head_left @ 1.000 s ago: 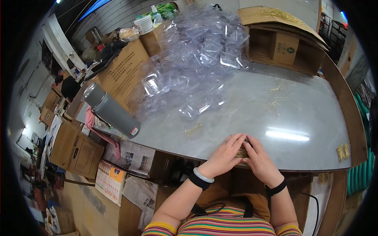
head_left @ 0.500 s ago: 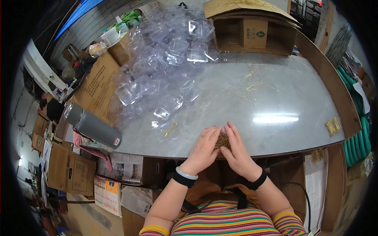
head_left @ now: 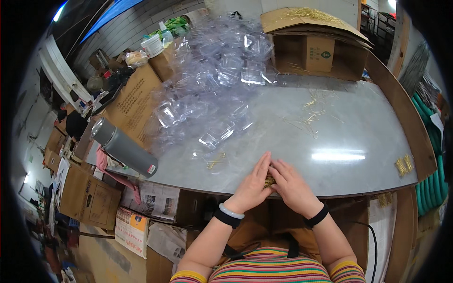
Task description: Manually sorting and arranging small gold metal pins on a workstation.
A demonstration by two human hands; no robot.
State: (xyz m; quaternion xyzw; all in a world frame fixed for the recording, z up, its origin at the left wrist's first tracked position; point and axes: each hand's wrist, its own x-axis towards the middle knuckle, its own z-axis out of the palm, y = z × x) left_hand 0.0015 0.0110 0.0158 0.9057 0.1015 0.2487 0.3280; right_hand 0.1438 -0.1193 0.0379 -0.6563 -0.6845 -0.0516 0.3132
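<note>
At the near edge of the grey table, a bundle of thin gold-coloured metal pins is cupped between my palms. My left hand presses on it from the left, fingers straight and together. From the other side my right hand closes over it, its fingertips meeting the left fingers. Only a small part of the bundle shows between the thumbs and fingers. A few loose pins lie left of my hands, and more scattered pins lie farther off. Small gold bundles rest at the right edge.
A large heap of clear plastic boxes covers the table's far left. Behind stands an open cardboard box with gold pins on top. A grey bottle is at the left edge; a cardboard wall borders the right side.
My hands have drawn closer together over the bundle, covering more of it, and their fingertips now meet. The whole view has shifted, so the table appears lower and farther right.
</note>
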